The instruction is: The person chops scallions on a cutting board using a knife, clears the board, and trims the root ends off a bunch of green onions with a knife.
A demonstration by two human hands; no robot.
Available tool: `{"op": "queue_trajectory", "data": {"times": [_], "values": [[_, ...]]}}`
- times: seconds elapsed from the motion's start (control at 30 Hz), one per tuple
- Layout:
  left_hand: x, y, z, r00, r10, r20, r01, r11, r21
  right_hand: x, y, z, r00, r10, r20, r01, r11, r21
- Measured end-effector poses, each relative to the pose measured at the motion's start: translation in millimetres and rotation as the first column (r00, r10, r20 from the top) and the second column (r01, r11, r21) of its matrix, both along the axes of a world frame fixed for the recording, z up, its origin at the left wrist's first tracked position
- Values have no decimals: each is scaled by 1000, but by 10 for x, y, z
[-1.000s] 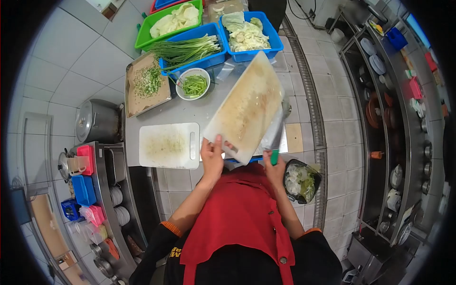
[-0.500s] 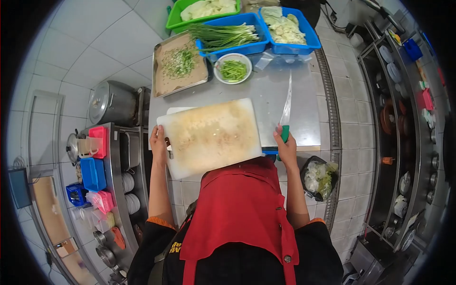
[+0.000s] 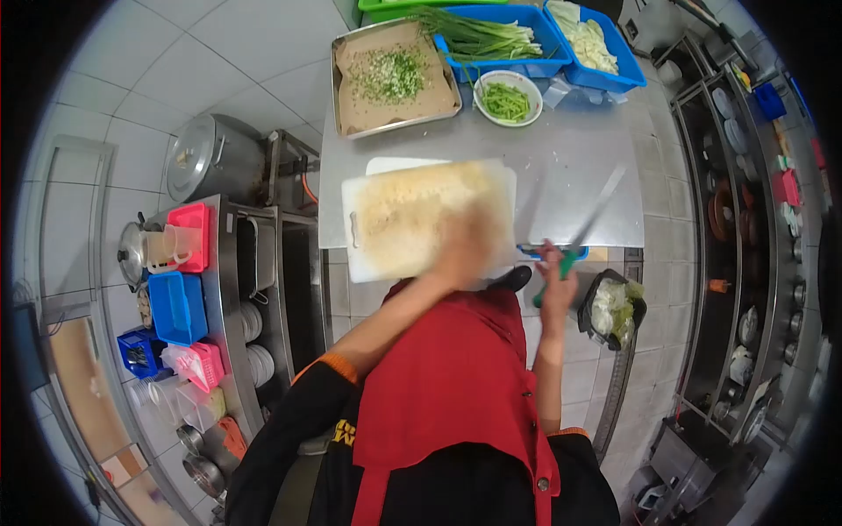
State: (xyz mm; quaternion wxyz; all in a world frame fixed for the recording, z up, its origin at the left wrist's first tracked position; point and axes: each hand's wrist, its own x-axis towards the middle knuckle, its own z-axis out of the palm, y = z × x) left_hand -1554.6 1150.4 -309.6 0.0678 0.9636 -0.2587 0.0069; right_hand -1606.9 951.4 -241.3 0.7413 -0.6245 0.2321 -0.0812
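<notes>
A worn, yellow-stained white cutting board [image 3: 399,232] lies at the table's front edge, jutting out past it. Part of a second white board [image 3: 386,164] shows behind it. My left hand [image 3: 469,241] is over the right half of the stained board, too smeared by motion to make out its fingers or whether it touches the surface. Off to the right, my right hand [image 3: 557,285] grips the green handle of a knife [image 3: 599,208], its blade slanting up and right above the table.
On the steel table [image 3: 561,184] stand a bowl of cut green pieces [image 3: 506,101], a tray of chopped greens [image 3: 395,79], a blue bin of green onions [image 3: 500,39] and a blue bin of cabbage [image 3: 596,48]. A waste bin [image 3: 614,307] stands right.
My left hand has left the board's left edge and swept onto its right half. The board sits straighter. My right hand has turned the knife so its blade slants right.
</notes>
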Motion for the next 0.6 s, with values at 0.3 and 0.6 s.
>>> {"op": "queue_trajectory", "data": {"times": [0.3, 0.6], "values": [[183, 539, 408, 982, 132, -138, -184, 851, -493, -555, -872, 578, 847, -490, 205, 530, 803, -273], [7, -428, 908, 646, -407, -646, 315, 913, -259, -320, -242, 347, 945, -324, 50, 325, 902, -283]]}}
